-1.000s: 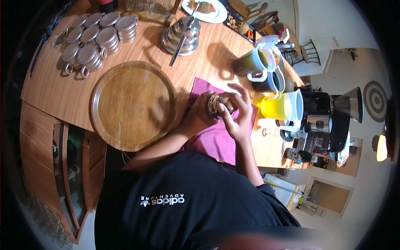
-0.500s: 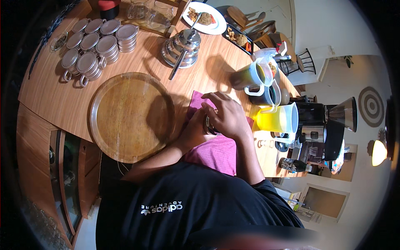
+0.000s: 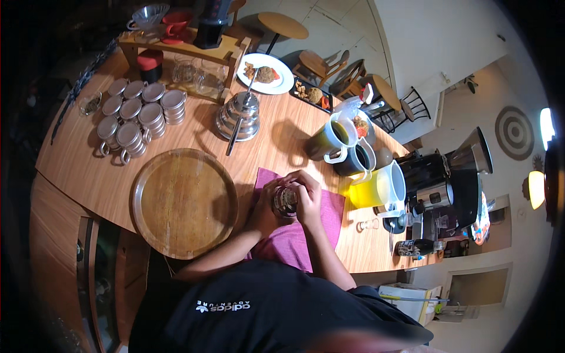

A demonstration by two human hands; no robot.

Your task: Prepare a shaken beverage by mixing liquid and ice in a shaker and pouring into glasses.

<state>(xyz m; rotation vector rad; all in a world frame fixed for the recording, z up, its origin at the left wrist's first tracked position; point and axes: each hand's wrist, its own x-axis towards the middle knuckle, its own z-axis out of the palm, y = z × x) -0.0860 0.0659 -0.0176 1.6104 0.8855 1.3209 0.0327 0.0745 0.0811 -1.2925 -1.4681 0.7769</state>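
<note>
Close in front of my chest, my left hand is wrapped round the side of a small round glass jar. What seems to be dark stuff shows inside it. My right hand grips the jar from the other side, its fingers bent over the far rim. Both hands are closed on it, above a purple cloth spread on the table. I cannot make out whether the jar has a lid on. A round wooden tray lies just left of my left forearm.
Stacked lidded mugs stand at the far left. A steel gooseneck kettle is beyond the tray. Jugs of liquid, including a yellow one, line the right side near a coffee grinder. A white plate of food sits at the back.
My view has shifted, bringing more of the table's far side into sight. The right hand has moved off the top of the jar to its right side, so the jar shows more.
</note>
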